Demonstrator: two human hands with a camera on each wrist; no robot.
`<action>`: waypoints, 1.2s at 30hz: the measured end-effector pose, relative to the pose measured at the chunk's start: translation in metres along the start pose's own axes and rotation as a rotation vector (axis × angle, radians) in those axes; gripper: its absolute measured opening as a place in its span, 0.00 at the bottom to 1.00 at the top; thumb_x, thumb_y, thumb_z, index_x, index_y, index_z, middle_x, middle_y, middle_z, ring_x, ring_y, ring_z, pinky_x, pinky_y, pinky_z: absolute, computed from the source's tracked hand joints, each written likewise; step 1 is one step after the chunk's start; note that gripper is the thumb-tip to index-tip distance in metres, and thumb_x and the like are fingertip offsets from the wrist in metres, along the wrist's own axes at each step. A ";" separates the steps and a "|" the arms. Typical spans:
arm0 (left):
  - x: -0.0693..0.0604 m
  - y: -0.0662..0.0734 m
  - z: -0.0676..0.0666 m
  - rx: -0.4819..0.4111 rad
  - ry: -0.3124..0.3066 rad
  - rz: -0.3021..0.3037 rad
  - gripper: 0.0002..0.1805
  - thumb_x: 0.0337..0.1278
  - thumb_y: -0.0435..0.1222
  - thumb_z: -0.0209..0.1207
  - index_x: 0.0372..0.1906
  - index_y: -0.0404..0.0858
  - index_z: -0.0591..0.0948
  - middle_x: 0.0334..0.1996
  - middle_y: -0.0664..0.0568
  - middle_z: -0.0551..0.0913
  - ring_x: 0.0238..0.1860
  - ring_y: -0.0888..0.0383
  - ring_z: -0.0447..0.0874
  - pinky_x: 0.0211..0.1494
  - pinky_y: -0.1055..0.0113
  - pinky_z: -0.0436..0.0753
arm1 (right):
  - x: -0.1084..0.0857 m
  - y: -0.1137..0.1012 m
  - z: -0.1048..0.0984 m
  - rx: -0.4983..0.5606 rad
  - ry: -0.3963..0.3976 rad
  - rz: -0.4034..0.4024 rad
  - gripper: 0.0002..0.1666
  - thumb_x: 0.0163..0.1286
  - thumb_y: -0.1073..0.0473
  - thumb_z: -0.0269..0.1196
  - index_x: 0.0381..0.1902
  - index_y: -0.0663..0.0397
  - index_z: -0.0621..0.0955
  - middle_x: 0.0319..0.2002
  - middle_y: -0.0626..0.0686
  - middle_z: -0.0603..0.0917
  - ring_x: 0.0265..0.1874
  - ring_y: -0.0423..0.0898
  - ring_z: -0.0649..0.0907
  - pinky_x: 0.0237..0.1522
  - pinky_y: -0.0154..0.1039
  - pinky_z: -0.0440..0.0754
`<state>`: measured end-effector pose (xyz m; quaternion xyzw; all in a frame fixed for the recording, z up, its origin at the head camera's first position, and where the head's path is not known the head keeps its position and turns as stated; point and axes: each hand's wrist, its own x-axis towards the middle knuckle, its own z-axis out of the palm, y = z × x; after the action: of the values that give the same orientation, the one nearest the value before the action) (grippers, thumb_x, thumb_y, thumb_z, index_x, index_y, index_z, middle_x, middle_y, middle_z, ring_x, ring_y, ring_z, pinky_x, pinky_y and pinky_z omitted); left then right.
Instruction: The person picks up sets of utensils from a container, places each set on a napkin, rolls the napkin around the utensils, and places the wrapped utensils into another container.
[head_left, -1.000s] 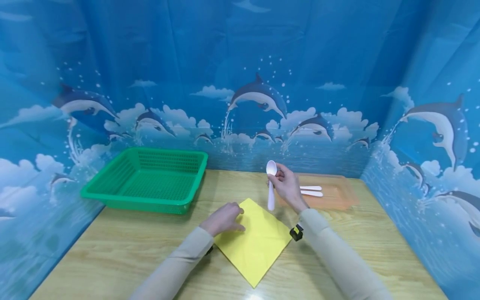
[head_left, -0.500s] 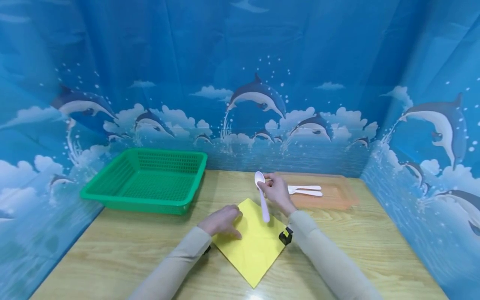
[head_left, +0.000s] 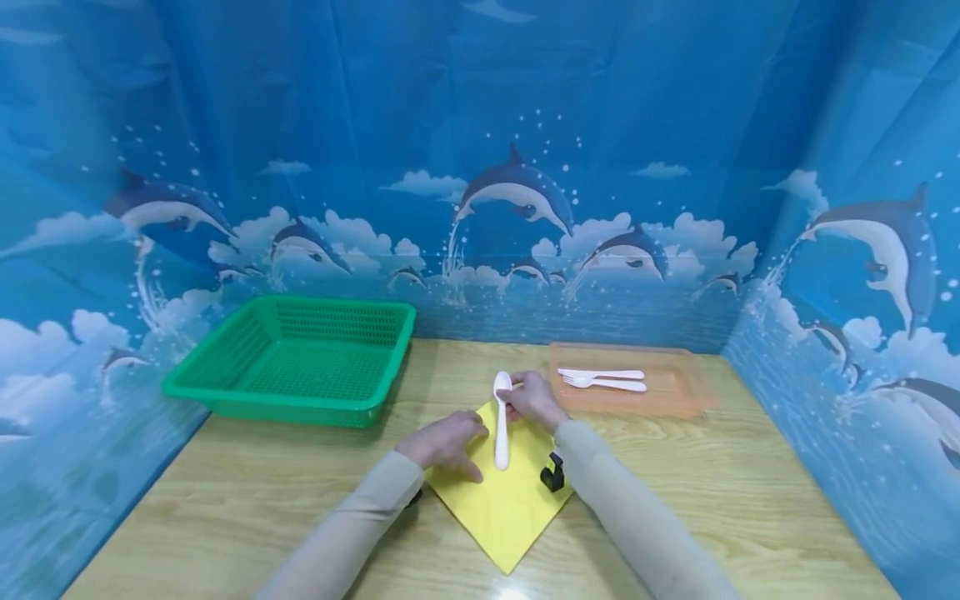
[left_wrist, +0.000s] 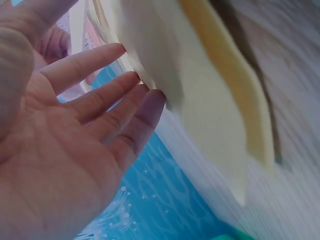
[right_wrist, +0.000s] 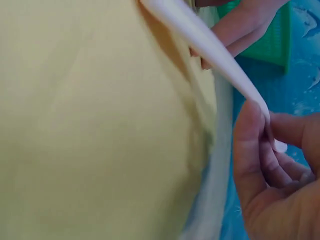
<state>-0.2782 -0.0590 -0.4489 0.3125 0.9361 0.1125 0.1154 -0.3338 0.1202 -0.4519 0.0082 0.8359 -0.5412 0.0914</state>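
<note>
Right hand (head_left: 534,400) pinches the white spoon (head_left: 502,435) over the yellow napkin (head_left: 510,518), left hand (head_left: 447,442), relaxed and grasping nothing, at the napkin's left edge; step in hand judged as placing, next move likely calling for gentle lowering and release.

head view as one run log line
right hand: pinches white spoon over yellow sheet; left hand: at sheet's edge; fork: in orange tray

Blue dolphin-print curtain (head_left: 420,133), pale wood-grain table (head_left: 225,517)
</note>
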 end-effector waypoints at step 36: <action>-0.004 -0.001 0.000 -0.023 -0.020 0.018 0.35 0.43 0.44 0.75 0.58 0.34 0.79 0.64 0.38 0.74 0.66 0.45 0.71 0.71 0.55 0.70 | -0.003 0.021 0.009 -0.329 -0.029 -0.095 0.13 0.61 0.56 0.70 0.22 0.55 0.78 0.13 0.48 0.77 0.09 0.39 0.73 0.10 0.28 0.67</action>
<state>-0.2754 -0.0626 -0.4490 0.3209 0.9306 0.1213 0.1274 -0.3273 0.1207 -0.4745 -0.0540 0.9112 -0.4010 0.0778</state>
